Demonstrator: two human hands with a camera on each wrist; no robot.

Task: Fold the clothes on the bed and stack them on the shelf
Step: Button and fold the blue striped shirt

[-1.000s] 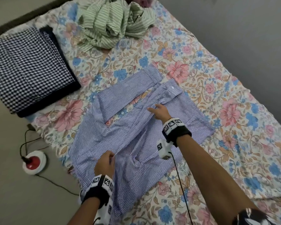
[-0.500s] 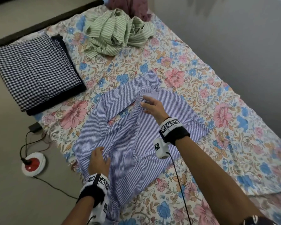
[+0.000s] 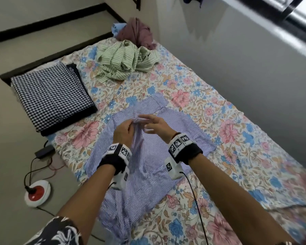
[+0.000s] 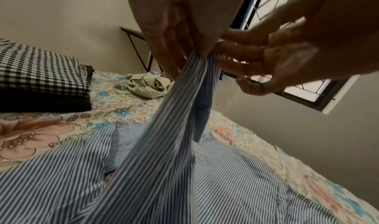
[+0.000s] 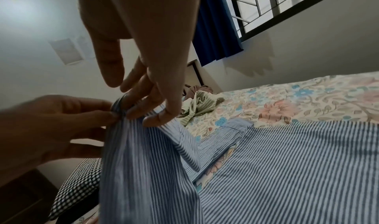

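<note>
Both hands meet above the middle of the head view, each pinching the same raised bit of the blue striped shirt (image 3: 175, 138). The left hand (image 3: 124, 130) grips the gathered cloth between thumb and curled fingers; in the right wrist view its fingertips (image 5: 108, 114) press the fold from the left of the frame. The right hand (image 3: 157, 125) pinches the shirt's edge just beside it, thumb and lower fingers (image 5: 162, 114) closed on the hem, with the index finger held loose above. From the pinch the cloth hangs down in a taut ridge to the rest of the shirt, which lies spread on the bed (image 3: 237, 121), filling the centre and lower centre of the head frame. Its collar end points toward the top of the frame.

Toward the upper centre lies a crumpled green shirt (image 3: 125, 62), well apart from the hands. Behind it, at the bed's far end, sits a maroon garment (image 3: 138, 32). At upper left a folded checked cloth (image 3: 49, 96) rests on a dark one at the bed's edge. On the floor at lower left sits a red and white round device (image 3: 37, 192) with a cable. A window (image 3: 290, 18) fills the upper right corner.
</note>
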